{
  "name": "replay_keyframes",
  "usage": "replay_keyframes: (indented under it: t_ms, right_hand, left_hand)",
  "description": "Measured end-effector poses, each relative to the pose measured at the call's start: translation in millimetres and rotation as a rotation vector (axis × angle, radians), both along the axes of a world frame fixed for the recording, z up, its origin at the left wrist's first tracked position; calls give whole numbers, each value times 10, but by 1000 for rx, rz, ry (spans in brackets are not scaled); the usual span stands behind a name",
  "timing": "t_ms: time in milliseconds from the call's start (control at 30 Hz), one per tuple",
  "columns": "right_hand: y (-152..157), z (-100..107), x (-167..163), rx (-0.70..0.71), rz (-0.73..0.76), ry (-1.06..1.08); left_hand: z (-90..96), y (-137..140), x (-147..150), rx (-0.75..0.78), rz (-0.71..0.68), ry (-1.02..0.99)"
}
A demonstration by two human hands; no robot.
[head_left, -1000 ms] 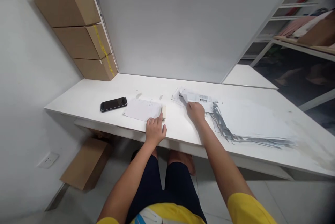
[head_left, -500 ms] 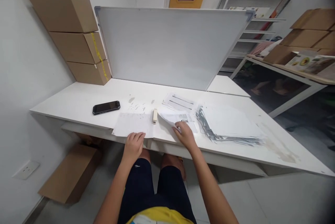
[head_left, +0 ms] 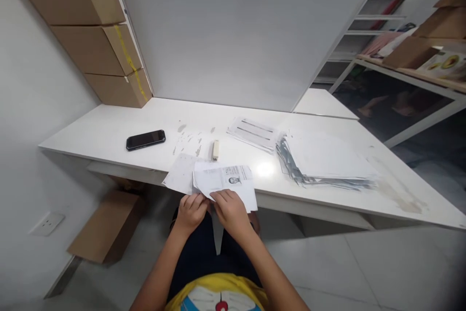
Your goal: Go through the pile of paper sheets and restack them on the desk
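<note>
My left hand (head_left: 191, 210) and my right hand (head_left: 229, 210) are side by side at the near edge of the white desk (head_left: 109, 131), both gripping the near edge of a few printed paper sheets (head_left: 225, 181). The top sheet carries text and a small photo. The sheets overhang the desk edge toward me, and a plain sheet (head_left: 180, 177) sticks out under them on the left. A small cream stapler (head_left: 216, 150) lies just beyond the sheets.
A black phone (head_left: 145, 139) lies on the desk's left. Further right are a lined sheet (head_left: 253, 132) and a thick paper stack (head_left: 324, 161). A whiteboard (head_left: 236, 39) stands along the back, stacked cardboard boxes (head_left: 98, 44) at left, another box (head_left: 105, 226) on the floor.
My right hand dragged the printed sheet from the right pile toward me. My left hand pulled the plain sheet to the desk edge. Both hands now meet, holding the sheets together.
</note>
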State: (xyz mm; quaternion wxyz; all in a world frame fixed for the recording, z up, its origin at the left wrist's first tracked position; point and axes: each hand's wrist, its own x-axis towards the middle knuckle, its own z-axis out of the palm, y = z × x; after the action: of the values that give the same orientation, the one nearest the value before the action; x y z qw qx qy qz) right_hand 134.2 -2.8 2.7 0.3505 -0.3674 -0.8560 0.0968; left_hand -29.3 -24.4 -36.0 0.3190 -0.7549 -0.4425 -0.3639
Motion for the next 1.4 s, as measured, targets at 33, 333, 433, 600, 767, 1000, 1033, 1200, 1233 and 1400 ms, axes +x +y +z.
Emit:
replay_keyframes:
  t_ms: [33, 333, 433, 600, 767, 1000, 1033, 1200, 1233, 1400]
  right_hand:
    - [-11, -51, 14, -57, 15, 50]
    - [-97, -149, 428, -267, -642, 946]
    - [111, 188, 411, -24, -657, 1046]
    - [885, 727, -285, -90, -51, 509]
    - [1506, 667, -992, -252, 351, -74]
    - [1246, 383, -408, -274, 211, 90]
    - [1080, 309, -231, -295, 124, 199]
    - [168, -134, 381, -685, -286, 787]
    - [42, -200, 424, -836, -270, 888]
    - [-159, -295, 497, -1325, -21, 1308]
  left_hand:
    - [-9, -24, 16, 17, 16, -17]
    - [-91, -72, 40, 69, 92, -33]
    - [-190, -81, 48, 127, 58, 22]
    - [-45, -36, 82, -74, -56, 116]
    - [389, -110, -62, -98, -127, 166]
    - [445, -362, -501, -9, 42, 101]
    - [409, -373, -547, -6, 74, 80]
    - [169, -305, -594, -53, 11, 41]
    - [134, -281, -564, -57, -46, 44]
    - [122, -203, -326, -56, -290, 80]
